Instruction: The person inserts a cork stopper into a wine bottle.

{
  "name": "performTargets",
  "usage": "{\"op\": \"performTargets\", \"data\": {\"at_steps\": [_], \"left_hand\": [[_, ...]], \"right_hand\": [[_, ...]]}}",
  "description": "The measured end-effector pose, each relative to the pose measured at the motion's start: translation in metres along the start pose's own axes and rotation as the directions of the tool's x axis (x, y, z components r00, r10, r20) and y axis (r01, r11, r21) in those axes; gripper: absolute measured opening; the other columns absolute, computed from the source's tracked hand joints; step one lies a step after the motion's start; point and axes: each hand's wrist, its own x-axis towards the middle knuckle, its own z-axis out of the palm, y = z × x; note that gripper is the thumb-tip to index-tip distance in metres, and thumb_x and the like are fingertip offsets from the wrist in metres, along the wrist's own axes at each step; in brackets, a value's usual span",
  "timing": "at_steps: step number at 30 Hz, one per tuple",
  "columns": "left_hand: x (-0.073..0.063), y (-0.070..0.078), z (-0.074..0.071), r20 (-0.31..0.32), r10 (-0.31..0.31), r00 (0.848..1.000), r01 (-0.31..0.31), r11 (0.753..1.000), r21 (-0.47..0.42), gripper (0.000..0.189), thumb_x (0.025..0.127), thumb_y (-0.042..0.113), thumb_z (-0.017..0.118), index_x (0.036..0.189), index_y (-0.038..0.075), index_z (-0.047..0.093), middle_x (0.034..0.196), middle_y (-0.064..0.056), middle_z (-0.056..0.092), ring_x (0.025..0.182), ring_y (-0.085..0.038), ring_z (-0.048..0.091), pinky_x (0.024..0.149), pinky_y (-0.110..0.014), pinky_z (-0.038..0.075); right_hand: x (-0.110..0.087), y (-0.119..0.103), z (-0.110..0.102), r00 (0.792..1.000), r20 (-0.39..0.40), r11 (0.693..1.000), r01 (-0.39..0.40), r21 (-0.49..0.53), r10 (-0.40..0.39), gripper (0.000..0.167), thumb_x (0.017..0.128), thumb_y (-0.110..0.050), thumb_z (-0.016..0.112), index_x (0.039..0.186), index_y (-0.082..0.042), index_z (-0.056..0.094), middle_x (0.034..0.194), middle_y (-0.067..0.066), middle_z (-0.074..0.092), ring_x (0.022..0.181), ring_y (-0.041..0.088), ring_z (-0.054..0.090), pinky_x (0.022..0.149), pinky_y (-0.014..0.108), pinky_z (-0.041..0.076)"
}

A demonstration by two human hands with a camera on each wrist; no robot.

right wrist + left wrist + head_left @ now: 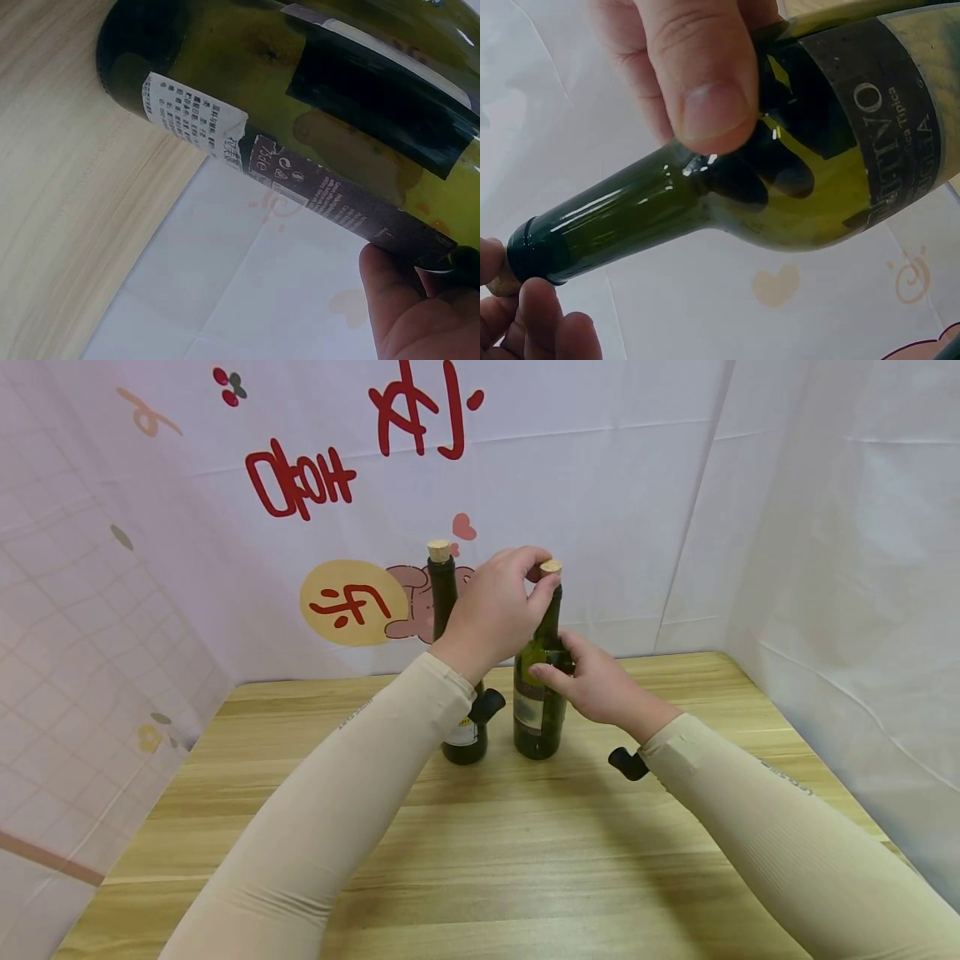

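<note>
A green wine bottle with a dark label stands upright toward the back of the table. My right hand grips it around the shoulder, thumb on the near side. At the mouth, my left hand pinches the cork between thumb and fingers. In the left wrist view the cork shows just past the rim, mostly covered by the fingertips. The right wrist view shows the bottle's back label, with right-hand fingers against the glass.
A second, darker wine bottle stands close on the left, a cork in its mouth; my left hand and forearm partly cover it. The wooden table ends at a printed white cloth behind, with more cloth at both sides.
</note>
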Motion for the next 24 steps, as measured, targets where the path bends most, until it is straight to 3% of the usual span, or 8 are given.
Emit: {"op": "performTargets", "data": {"at_steps": [24], "left_hand": [[0.0002, -0.0034, 0.0018, -0.015, -0.036, 0.999, 0.035, 0.997, -0.070, 0.031, 0.110, 0.037, 0.056, 0.129, 0.017, 0.069, 0.113, 0.004, 0.068, 0.099, -0.010, 0.060, 0.088, -0.027, 0.051]], "right_hand": [[-0.0019, -0.0020, 0.0013, 1.000, 0.003, 1.000, -0.008, 0.009, 0.008, 0.054, 0.106, -0.038, 0.063, 0.151, -0.015, 0.043, 0.140, 0.010, 0.063, 0.130, 0.032, 0.063, 0.109, 0.056, 0.051]]}}
